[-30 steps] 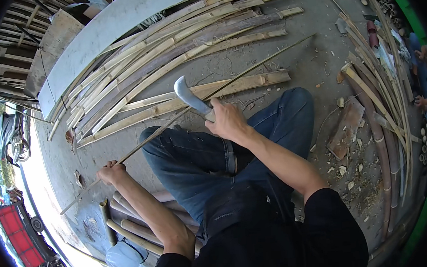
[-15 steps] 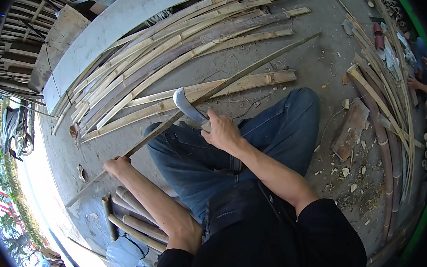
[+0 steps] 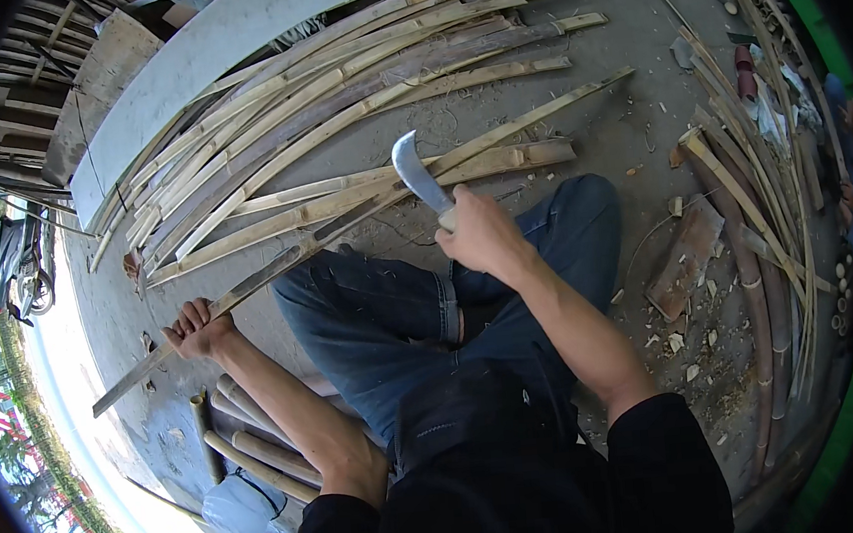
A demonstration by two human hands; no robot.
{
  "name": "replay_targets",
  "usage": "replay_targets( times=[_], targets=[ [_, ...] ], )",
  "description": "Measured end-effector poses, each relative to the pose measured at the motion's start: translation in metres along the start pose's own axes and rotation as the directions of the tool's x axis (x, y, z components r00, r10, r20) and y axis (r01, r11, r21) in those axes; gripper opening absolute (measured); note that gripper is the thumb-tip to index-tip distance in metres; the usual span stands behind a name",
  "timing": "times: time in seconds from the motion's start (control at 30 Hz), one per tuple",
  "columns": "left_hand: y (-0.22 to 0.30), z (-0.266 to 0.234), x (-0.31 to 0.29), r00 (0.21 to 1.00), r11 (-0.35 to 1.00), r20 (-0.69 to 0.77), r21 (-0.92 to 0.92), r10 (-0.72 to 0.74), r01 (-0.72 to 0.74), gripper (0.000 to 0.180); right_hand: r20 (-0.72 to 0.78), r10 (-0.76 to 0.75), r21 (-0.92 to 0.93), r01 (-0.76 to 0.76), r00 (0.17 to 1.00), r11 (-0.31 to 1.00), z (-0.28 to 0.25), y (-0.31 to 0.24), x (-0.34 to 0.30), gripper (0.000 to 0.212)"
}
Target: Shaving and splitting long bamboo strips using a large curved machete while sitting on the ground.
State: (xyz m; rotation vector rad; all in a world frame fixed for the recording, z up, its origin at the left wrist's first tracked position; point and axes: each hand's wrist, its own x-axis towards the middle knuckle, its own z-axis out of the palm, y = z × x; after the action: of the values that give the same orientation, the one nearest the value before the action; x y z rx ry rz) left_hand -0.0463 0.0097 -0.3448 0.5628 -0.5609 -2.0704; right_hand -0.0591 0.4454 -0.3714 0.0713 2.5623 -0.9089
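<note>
1. the left hand (image 3: 201, 329) was closed around a bamboo strip (image 3: 343, 223), fingers curled over it not far from its near end.
2. the strip was long, narrow and flat, grey-brown toward the near end and paler tan toward the far one, with a node-like mark and change of tone partway along; the near end looked cut square.
3. it slanted above the concrete floor (image 3: 619, 41), its near end close to the floor's sunlit left edge, and passed over the person's bent knee and across two split bamboo lengths (image 3: 508, 160).
4. the right hand (image 3: 484, 232) was clenched on the pale handle of a knife (image 3: 423, 182), whose grey blade rose across the strip and hooked left at the tip.
5. most of the handle was hidden in the right hand, and the left fingers covered a short part of the strip.
6. whether the blade touched the strip, or the far end rested on anything, could not be told.
7. at the right rim, another person's arm was dim and cut off.
</note>
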Motion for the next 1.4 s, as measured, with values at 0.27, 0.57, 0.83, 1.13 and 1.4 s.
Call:
replay_targets(
  times=[0.27,0.57,0.83,1.13,1.4],
  targets=[
    [0.003,-0.014,0.001,0.954,0.997,0.301,-0.073,-0.009,0.033,0.047,-0.363,0.262,0.049,-0.263,0.894,0.964,-0.059,0.173,0.051,0.036],
    [0.010,-0.019,0.000,0.973,0.997,0.229,-0.078,0.030,-0.012,0.047,0.037,-0.250,0.208,0.237,0.968,0.949,0.064,-0.066,-0.028,0.049],
    [0.050,-0.031,0.020,0.947,0.995,0.315,-0.091,0.059,-0.032,0.046,-0.245,0.067,-0.038,-0.079,0.967,0.996,-0.010,0.075,0.075,0.045],
    [0.057,-0.036,0.031,0.997,0.997,-0.024,0.001,0.076,-0.076,0.047,-0.164,-0.127,0.268,0.168,0.978,0.949,0.074,-0.042,0.013,0.041],
    [0.059,-0.039,0.022,0.998,0.998,-0.024,-0.022,0.057,-0.058,0.046,-0.228,-0.051,0.101,0.076,0.972,0.992,0.051,-0.011,0.016,0.041]
  ],
)
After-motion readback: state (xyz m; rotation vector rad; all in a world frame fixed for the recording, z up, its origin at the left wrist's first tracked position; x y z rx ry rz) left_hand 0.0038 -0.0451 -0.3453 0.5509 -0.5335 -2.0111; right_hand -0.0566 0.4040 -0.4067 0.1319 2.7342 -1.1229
